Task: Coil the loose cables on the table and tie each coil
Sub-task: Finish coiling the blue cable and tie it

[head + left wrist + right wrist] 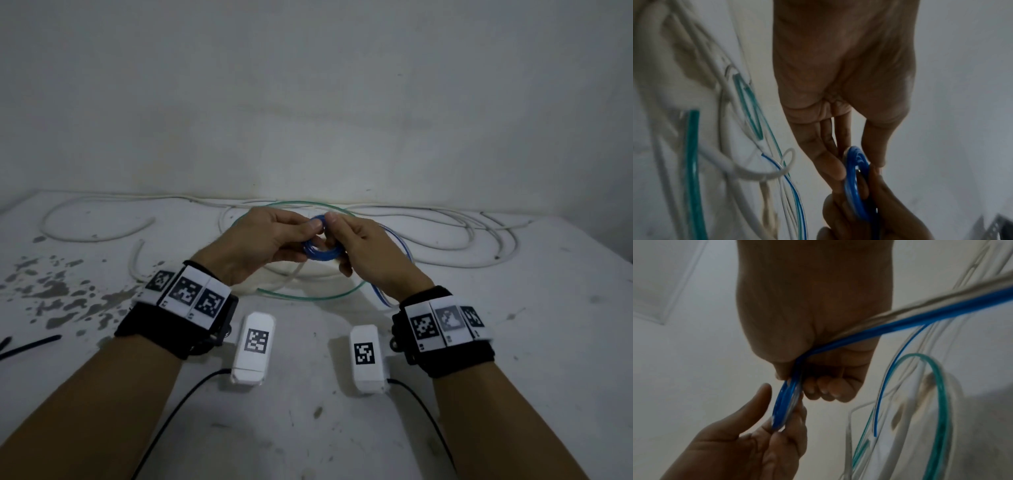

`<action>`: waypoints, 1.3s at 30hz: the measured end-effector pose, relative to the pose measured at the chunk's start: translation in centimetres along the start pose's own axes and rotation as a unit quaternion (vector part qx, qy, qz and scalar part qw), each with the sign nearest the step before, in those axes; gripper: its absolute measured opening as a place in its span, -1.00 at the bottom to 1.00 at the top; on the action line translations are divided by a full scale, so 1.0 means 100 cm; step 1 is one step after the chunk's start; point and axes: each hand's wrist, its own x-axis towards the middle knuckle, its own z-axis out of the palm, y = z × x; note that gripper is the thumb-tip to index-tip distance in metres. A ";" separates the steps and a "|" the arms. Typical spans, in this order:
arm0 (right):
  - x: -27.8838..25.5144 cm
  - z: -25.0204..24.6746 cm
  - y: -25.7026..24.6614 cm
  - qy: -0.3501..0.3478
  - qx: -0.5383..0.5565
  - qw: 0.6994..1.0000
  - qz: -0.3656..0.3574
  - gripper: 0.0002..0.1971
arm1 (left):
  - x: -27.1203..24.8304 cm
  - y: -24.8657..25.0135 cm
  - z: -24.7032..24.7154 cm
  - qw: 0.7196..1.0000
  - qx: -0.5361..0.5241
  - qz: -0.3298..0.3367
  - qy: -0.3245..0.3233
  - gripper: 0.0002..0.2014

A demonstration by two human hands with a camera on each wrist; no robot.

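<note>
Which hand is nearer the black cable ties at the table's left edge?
Left. The left hand holds the blue coil on the side of the ties; the right hand is across the coil.

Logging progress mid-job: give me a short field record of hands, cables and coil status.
left hand: pinches blue coil
right hand: fingers curled round blue coil
blue coil: small, held above the table, not tied; loose tail trails right
green cable: one wide loop on table
white cables: loose, uncoiled
black ties: table's left edge, untouched
</note>
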 end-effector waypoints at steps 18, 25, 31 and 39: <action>0.001 -0.002 -0.014 0.036 -0.122 0.989 -0.071 -0.53 | 0.002 0.005 0.003 1.000 0.001 -0.007 0.009 -0.89; 0.003 0.010 -0.018 0.069 0.035 0.996 -0.051 -0.50 | 0.004 0.006 0.008 0.989 -0.134 0.000 0.070 -0.87; 0.002 0.011 -0.016 0.031 0.069 0.996 -0.051 -0.55 | 0.003 0.002 0.008 0.987 -0.148 0.002 0.066 -0.85; 0.000 -0.003 -0.017 0.002 0.065 0.997 -0.029 -0.58 | 0.001 0.008 0.000 0.999 -0.027 0.017 0.031 -0.90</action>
